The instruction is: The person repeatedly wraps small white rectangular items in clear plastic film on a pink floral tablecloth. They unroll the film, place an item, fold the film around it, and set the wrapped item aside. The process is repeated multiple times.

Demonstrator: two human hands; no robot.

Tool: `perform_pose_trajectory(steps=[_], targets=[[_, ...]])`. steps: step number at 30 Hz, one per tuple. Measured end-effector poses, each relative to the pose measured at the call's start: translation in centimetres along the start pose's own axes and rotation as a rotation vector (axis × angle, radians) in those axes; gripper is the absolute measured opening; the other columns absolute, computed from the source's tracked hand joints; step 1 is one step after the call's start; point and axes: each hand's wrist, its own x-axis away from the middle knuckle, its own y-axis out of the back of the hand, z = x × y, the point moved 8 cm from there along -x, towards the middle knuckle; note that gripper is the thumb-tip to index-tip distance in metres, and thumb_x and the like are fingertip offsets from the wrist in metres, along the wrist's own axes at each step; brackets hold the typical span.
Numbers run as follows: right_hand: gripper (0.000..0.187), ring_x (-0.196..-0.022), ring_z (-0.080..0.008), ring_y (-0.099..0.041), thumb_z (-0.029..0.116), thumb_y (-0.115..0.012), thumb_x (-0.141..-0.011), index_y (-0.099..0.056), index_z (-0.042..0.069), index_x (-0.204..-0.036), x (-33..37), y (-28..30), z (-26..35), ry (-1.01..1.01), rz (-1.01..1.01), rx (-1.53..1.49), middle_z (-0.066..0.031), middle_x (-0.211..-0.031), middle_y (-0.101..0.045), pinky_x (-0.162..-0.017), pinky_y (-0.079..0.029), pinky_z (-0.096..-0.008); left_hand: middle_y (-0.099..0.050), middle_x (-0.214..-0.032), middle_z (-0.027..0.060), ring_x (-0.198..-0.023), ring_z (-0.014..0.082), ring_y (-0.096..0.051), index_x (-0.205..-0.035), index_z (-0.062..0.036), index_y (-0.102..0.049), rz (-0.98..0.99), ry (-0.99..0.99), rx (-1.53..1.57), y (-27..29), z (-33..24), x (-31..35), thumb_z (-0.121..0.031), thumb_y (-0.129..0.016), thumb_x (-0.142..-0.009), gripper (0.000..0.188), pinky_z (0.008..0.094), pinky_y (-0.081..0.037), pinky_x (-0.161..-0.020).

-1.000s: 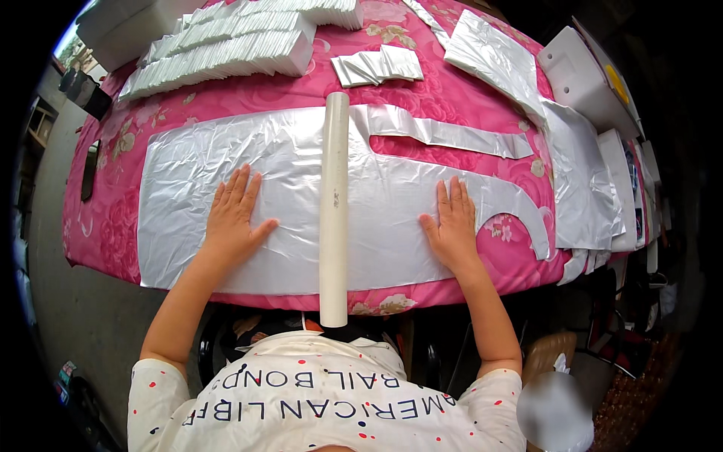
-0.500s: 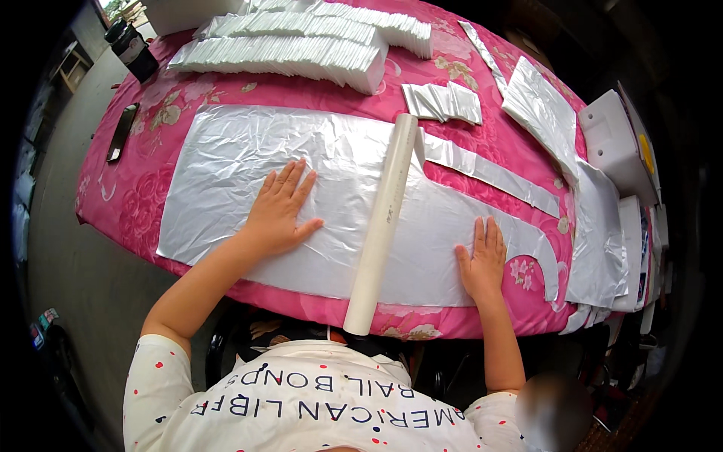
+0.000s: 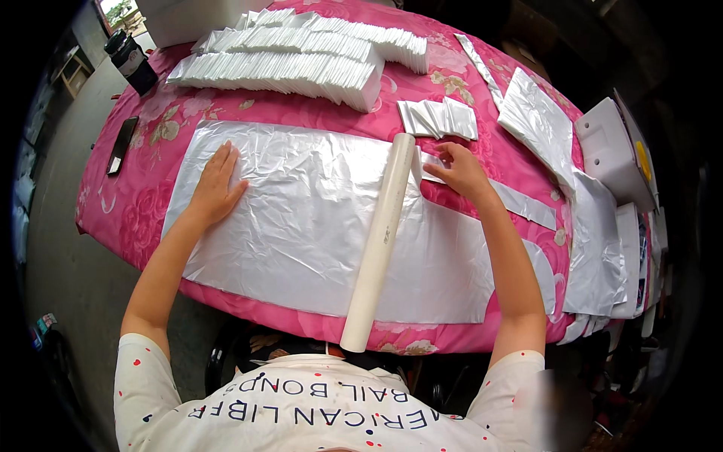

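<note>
A large, shiny white plastic bag [image 3: 301, 248] lies flat in front of me, with two handle-like strips toward the right. Across it rests a long off-white plastic pipe [image 3: 376, 248], slanting from the far side down past the near table edge. My left hand [image 3: 215, 187] lies flat on the bag's far left part, fingers stretched out. Just right of the pipe's far end, my right hand [image 3: 462, 172] hovers at the far strip [image 3: 520, 203], its thumb and bent fingers apart. Whether its fingertips touch the strip is hard to tell.
Rows of folded white packets [image 3: 286, 71] fill the far left, with a smaller pile [image 3: 438, 119] nearer. A black bottle [image 3: 132, 64] and dark phone [image 3: 122, 147] are at left. More plastic bags [image 3: 538, 120] and a white foam box [image 3: 614, 154] stand right. A pink floral cloth [image 3: 143, 203] covers the table.
My left hand has slid left and farther away over the bag. My right hand has left the bag's near right part and moved to the far strip beside the pipe.
</note>
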Motion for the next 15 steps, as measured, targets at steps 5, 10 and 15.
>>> perform_pose_trajectory(steps=[5,10,15], targets=[[0.05,-0.084,-0.0242,-0.061,0.033,-0.08,-0.059,-0.063,0.001,-0.094,-3.5,-3.0,0.2,-0.088,0.409,0.313,-0.0132,-0.084,-0.063,-0.075,-0.048,-0.0329,-0.029,-0.143,0.0187,-0.133,0.0329,-0.025,-0.134,0.0008,-0.034,-0.026,0.015,-0.016,-0.2,0.4,0.4,-0.028,-0.056,-0.084,0.061,0.0403,-0.021,-0.109],[0.046,-0.077,-0.0193,-0.06,0.028,-0.081,-0.058,-0.064,0.0,-0.091,-2.7,-1.5,-1.1,-0.05,0.354,0.08,-0.0106,-0.078,-0.063,-0.069,-0.046,-0.0326,-0.031,-0.143,0.0162,-0.133,0.0312,-0.027,-0.134,-0.0004,-0.035,-0.039,0.014,-0.002,0.2,0.0,0.3,-0.025,-0.057,-0.083,0.06,0.0395,-0.022,-0.108],[0.04,-0.076,-0.0204,-0.061,0.025,-0.078,-0.061,-0.065,-0.001,-0.089,-0.4,1.0,-3.0,-0.171,0.619,0.292,-0.0113,-0.08,-0.065,-0.069,-0.046,-0.0328,-0.031,-0.143,0.0156,-0.133,0.0302,-0.027,-0.134,-0.0007,-0.036,-0.041,0.035,-0.001,0.3,0.0,0.4,-0.024,-0.057,-0.083,0.06,0.0386,-0.022,-0.108]])
